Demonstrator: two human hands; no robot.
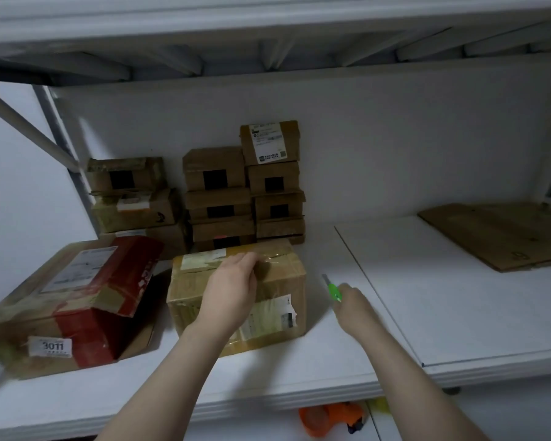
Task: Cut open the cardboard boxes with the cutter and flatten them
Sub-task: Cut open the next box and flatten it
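A taped brown cardboard box [277,281] with torn white labels stands on the white shelf in front of me. My left hand [233,288] lies over its top, fingers curled on the far upper edge. Just right of the box, my right hand [355,305] grips a green cutter [333,289] whose blade end points up and away, a short gap from the box's right side. A flattened cardboard sheet [497,233] lies at the far right of the shelf.
A larger brown and red box [70,300] marked 3011 sits to the left. Several small boxes [236,189] are stacked against the back wall. The white shelf board [427,297] has a seam right of my hand. An orange object [328,420] lies below the shelf edge.
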